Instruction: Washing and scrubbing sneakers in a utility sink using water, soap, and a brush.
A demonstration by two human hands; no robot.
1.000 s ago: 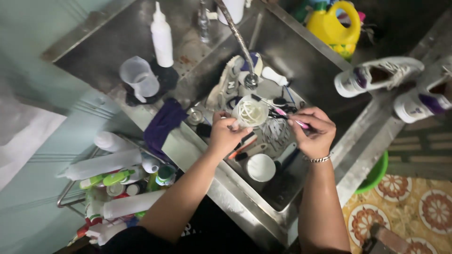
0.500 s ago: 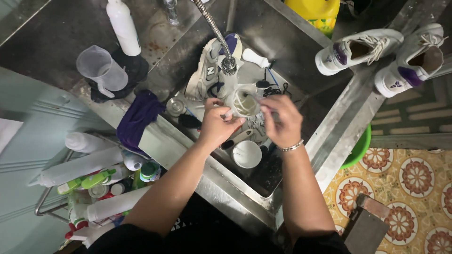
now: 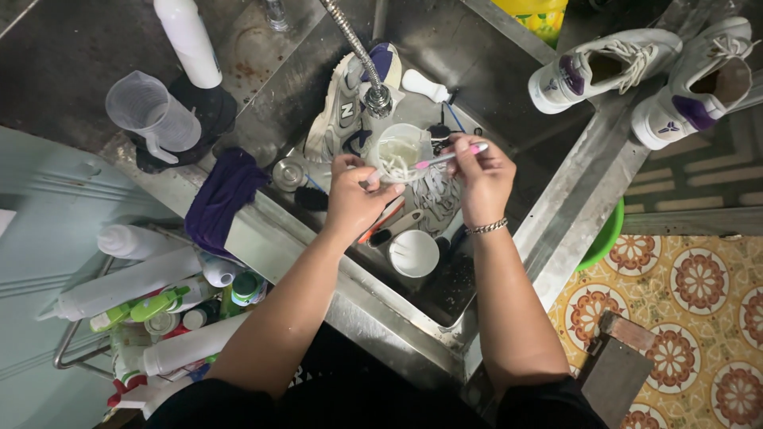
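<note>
left hand [image 3: 354, 199]: clear cup [image 3: 397, 151] | right hand [image 3: 483, 176]: pink toothbrush [image 3: 445, 157]

Crowding the sink [image 3: 509, 71] at frame centre: sneaker [image 3: 346, 107], faucet hose [image 3: 354, 48], white bowl [image 3: 414, 253], brushes. Leaving bare steel only along the upper middle.

White squeeze bottle [image 3: 187, 40] — tall, plain, upright on the steel bench at top left. Wire rack [image 3: 75, 353], lower left — long white bottles [image 3: 119, 286] lying on their sides, green spray bottles [image 3: 155, 303], a green-capped bottle [image 3: 248, 287]. Yellow jug [image 3: 536, 16] with a coloured label — top edge, behind the sink [image 3: 556, 199].
</note>
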